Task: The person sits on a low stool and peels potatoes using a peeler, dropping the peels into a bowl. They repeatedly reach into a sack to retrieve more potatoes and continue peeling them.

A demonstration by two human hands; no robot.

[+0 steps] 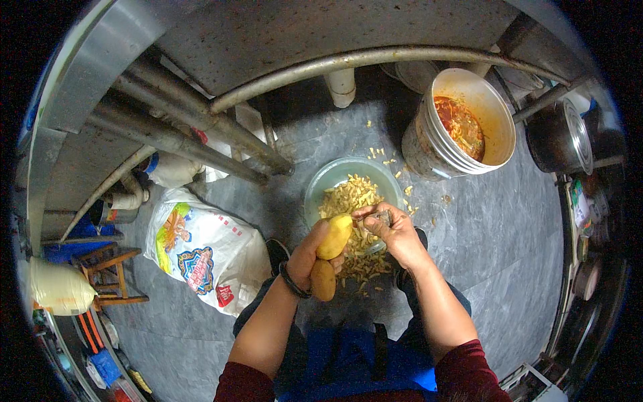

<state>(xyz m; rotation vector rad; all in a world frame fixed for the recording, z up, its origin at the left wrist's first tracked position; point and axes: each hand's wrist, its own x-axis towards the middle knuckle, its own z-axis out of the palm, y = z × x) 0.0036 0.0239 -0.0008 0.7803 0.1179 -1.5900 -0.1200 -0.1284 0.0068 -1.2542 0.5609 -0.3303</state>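
Observation:
My left hand (305,251) holds a yellow, peeled-looking potato (335,235). A browner potato (323,281) sits below it against the same palm, with a dark band around my wrist. In my right hand (399,236) is a small metal tool (383,218), probably a peeler, mostly hidden by the fingers. Its working end is close to the upper right of the yellow potato; contact cannot be made out. Beneath both hands stands a pale green basin (314,185) heaped with potato peelings (354,196). More peelings (365,270) lie on the floor between my feet.
A white bucket (422,145) with reddish food waste stands at the upper right, near a dark metal pot (552,135). A printed white sack (221,251) lies at left, by a wooden stool (118,274). Metal pipes (321,65) cross under the counter ahead.

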